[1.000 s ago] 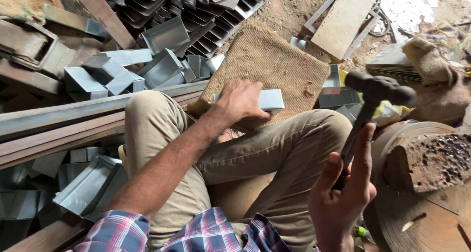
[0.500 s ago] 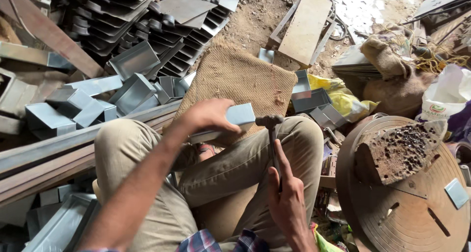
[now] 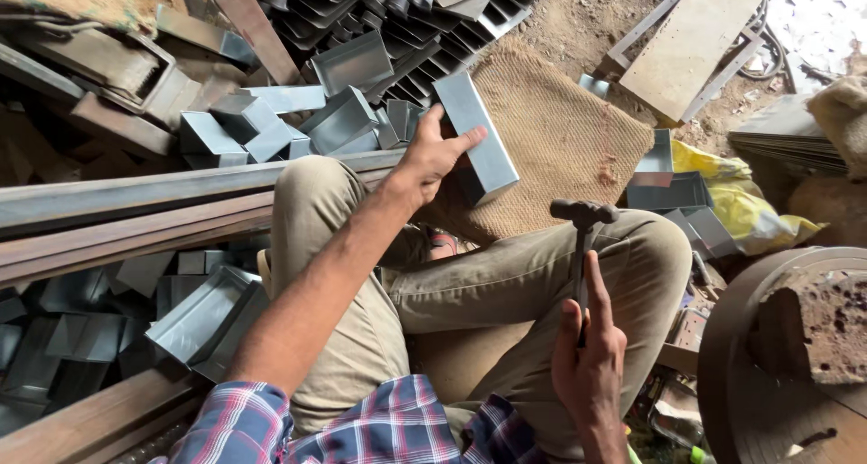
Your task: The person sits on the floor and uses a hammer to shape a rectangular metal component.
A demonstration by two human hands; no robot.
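Heaps of folded grey sheet-metal trays (image 3: 334,112) crowd the ground beyond my knees and more lie by my left thigh, so much of the pile looks shaped already, though I cannot tell how many pieces remain to be worked. My left hand (image 3: 432,157) clasps one long grey sheet-metal channel (image 3: 477,139) above the brown woven jute mat (image 3: 560,139), the only open room ahead, hemmed by long rusty steel bars (image 3: 135,206). My right hand (image 3: 589,360) is clenched round the dark-headed hammer (image 3: 582,238), upright over my right knee.
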